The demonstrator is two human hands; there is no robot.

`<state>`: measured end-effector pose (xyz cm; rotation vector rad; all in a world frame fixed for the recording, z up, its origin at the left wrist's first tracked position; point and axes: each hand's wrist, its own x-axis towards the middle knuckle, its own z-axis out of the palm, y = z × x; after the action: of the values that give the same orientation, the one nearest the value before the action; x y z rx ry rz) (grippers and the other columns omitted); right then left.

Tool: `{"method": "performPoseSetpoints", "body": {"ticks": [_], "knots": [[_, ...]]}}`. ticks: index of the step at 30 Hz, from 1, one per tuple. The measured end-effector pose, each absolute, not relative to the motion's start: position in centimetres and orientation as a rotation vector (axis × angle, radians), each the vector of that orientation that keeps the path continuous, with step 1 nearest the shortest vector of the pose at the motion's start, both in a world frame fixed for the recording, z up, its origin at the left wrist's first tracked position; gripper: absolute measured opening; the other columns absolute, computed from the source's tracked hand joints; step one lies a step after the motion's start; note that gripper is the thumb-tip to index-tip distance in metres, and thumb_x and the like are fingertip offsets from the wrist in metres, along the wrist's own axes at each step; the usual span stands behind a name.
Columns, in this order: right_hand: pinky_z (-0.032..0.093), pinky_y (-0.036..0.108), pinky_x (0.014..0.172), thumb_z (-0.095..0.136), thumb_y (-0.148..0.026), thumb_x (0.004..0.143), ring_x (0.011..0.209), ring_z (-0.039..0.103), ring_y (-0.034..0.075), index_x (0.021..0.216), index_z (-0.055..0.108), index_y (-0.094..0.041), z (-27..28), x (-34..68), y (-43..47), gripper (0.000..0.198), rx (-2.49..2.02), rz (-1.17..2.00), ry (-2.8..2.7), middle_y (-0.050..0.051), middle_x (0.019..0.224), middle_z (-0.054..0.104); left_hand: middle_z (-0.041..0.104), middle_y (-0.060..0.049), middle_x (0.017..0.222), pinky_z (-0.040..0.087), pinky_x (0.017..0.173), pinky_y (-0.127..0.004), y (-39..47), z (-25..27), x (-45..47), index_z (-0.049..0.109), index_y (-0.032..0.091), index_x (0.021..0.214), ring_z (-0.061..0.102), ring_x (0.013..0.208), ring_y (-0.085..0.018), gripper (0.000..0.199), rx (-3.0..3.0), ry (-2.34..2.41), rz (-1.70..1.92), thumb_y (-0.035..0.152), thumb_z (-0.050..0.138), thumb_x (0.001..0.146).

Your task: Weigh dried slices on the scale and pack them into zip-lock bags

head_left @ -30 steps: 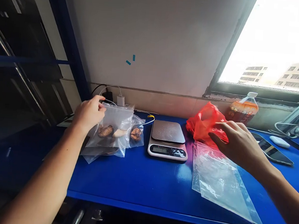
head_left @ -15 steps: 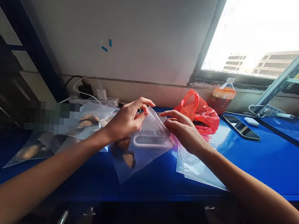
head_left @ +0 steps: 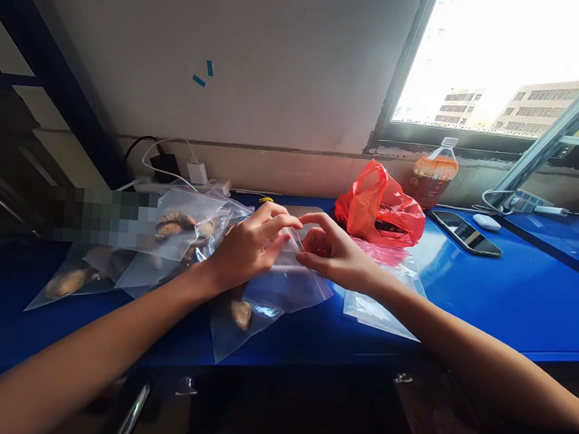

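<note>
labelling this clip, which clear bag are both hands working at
The zip bag between the left hand and right hand, with a brown piece near its lower corner; the other filled bags lie left, the flat bags right.

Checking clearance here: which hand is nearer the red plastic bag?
Right. The right hand is left of and nearer the camera than the red plastic bag; the left hand is farther left.

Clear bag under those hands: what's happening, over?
Left hand and right hand at clear bag, grip unclear. Brown piece inside. Scale behind, mostly hidden.
</note>
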<state>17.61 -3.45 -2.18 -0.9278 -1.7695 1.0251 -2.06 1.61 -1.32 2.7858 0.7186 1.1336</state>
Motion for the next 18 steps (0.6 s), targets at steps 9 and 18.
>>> {"method": "performPoseSetpoints", "body": {"ticks": [9, 18], "knots": [[0.034, 0.024, 0.054, 0.063, -0.034, 0.085, 0.062, 0.046, 0.009, 0.109, 0.043, -0.02, -2.03, 17.88, -3.51, 0.034, -0.936, 0.986, -1.7, -0.006, 0.07, 0.049, 0.062, -0.007, 0.12, 0.054, 0.091, -0.039, 1.53, -1.33, -2.03, 0.065, 0.021, 0.096, 0.06, 0.113, -0.023, 0.007, 2.933, 0.533, 1.164, 0.021, 0.059, 0.093], [0.036, 0.025, 0.057, 0.05, -0.019, 0.087, 0.061, 0.045, 0.01, 0.106, 0.04, -0.021, -1.8, 17.31, -4.23, 0.022, -1.054, 0.593, -1.89, -0.006, 0.068, 0.05, 0.068, -0.005, 0.102, 0.052, 0.086, -0.036, 1.56, -1.2, -1.93, 0.068, 0.021, 0.087, 0.059, 0.095, -0.019, 0.013, 3.007, 0.501, 1.279, 0.021, 0.057, 0.094]]}}
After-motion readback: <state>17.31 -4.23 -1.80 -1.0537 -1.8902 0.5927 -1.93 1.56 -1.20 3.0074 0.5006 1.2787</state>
